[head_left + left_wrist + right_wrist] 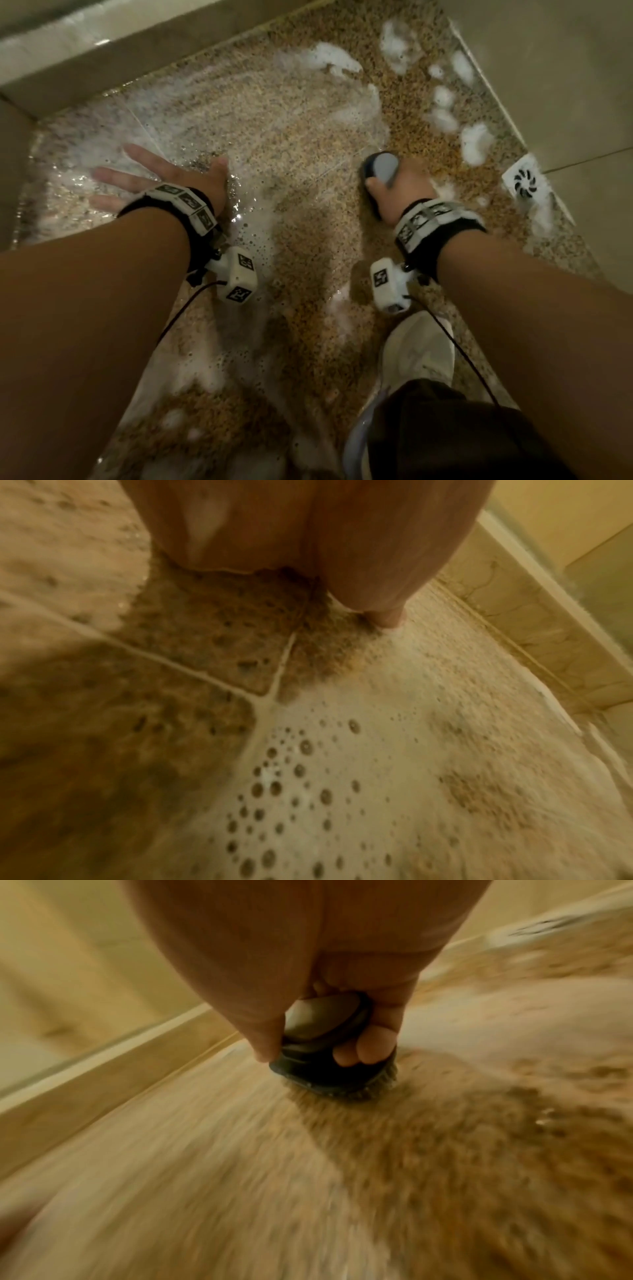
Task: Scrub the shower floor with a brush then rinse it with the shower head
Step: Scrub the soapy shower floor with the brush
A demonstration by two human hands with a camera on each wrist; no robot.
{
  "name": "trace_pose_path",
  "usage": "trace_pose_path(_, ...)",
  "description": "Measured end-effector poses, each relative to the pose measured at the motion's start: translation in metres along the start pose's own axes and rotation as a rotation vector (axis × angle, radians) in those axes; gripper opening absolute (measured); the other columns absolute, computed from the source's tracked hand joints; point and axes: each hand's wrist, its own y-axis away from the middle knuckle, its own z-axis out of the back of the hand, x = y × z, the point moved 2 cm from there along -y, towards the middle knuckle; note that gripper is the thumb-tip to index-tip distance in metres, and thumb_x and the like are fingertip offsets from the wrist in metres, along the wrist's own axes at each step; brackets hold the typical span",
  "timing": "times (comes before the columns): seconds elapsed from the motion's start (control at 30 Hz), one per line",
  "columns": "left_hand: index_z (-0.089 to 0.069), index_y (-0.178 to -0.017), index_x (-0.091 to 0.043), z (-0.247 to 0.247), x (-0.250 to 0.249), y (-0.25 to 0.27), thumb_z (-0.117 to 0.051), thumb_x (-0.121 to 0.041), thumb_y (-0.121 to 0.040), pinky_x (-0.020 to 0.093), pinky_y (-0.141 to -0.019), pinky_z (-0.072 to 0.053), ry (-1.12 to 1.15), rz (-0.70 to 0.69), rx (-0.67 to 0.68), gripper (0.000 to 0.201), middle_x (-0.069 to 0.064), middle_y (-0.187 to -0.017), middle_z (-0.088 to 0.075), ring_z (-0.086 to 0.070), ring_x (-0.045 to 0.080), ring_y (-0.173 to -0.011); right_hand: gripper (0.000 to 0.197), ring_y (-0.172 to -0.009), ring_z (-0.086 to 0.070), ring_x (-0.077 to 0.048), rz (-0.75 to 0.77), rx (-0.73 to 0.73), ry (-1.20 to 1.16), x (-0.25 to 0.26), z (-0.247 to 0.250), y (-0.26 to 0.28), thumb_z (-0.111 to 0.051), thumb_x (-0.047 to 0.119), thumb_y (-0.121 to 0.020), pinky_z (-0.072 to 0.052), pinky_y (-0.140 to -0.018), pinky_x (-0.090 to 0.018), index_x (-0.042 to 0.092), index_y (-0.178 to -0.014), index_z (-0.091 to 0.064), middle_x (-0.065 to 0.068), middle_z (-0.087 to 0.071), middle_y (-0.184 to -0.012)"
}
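- The right hand [399,192] is curled tight round the brush [378,168], thumb on one side and fingertips [363,1050] tucked under its grey domed top; the bristles press down on the shower floor [301,144]
- The left hand [164,178] lies flat on the wet floor well to the left of the brush, fingers spread straight and holding nothing
- White foam [329,60] sits in clumps ahead of the brush and along the right wall; thinner bubbly suds [308,791] spread around the left hand
- A white round-vaned drain [525,180] is set into the floor near the brush, off to its right by the wall
- A pale shoe [416,353] stands on the floor behind the right wrist
- The floor is speckled tan stone with pale grout lines [270,696], glistening wet; the brush base is dark and oval
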Motion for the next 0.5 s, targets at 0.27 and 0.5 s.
trace_pose_path(0.27,0.024,-0.161,-0.028,0.0,0.0,-0.008,-0.038,-0.103,-0.067,0.078,-0.116,0.006,0.006,-0.001,0.029,0.136,0.02,-0.167,0.029,0.019,0.056,-0.151,0.053,-0.113,-0.059,-0.03,0.561,0.344,0.228,0.067,-0.075,0.087,-0.058,0.042,-0.098,-0.05,-0.091,-0.039,0.018,-0.141,-0.039,-0.008,-0.052,-0.138)
trace_pose_path(0.5,0.024,-0.161,-0.027,0.0,0.002,-0.007,-0.037,-0.102,-0.069,0.077,-0.115,0.006,-0.017,-0.012,0.029,0.134,0.021,-0.166,0.03,0.019,0.056,-0.151,0.061,-0.085,-0.055,-0.028,0.071,-0.005,0.059,0.017,-0.003,-0.027,-0.059,0.047,-0.096,-0.042,-0.064,-0.033,0.007,-0.139,-0.042,-0.011,-0.058,-0.111)
